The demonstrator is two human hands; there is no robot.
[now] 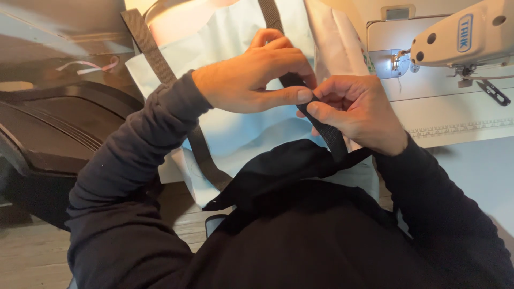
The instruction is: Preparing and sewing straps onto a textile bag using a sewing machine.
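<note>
- Left hand point(251, 80), just above centre, fingers curled and thumb stretched flat toward three o'clock, pinching the dark webbing strap point(326, 131).
- Right hand point(361, 112), directly at three o'clock of the left, thumb and forefinger closed narrowly on the same strap, thumb tips of both hands almost touching.
- Strap: flat, woven, ribbed band, matte charcoal, running diagonally from twelve o'clock under the left hand, between the pinching fingers, down toward five o'clock into black cloth.
- Pale blue fabric panel point(235, 134) beneath both hands: smooth, thin, lightly creased, rectangular, spreading from twelve o'clock down to six o'clock of the hands.
- Second webbing strap point(155, 59), same coarse weave, lying across the panel's edge at nine o'clock of the left hand, slanting downward.
- Black cloth point(278, 166), soft, folded into a pointed flap, at six o'clock of the hands, overlapping the pale panel.
- Dark sleeves point(134, 155), knitted, matte, covering both forearms to the wrists.
- White sewing machine point(455, 43) at two o'clock, glossy rounded head, small lamp glowing by the needle.
- Black moulded case point(53, 134) at nine o'clock, hard, curved, grooved.
</note>
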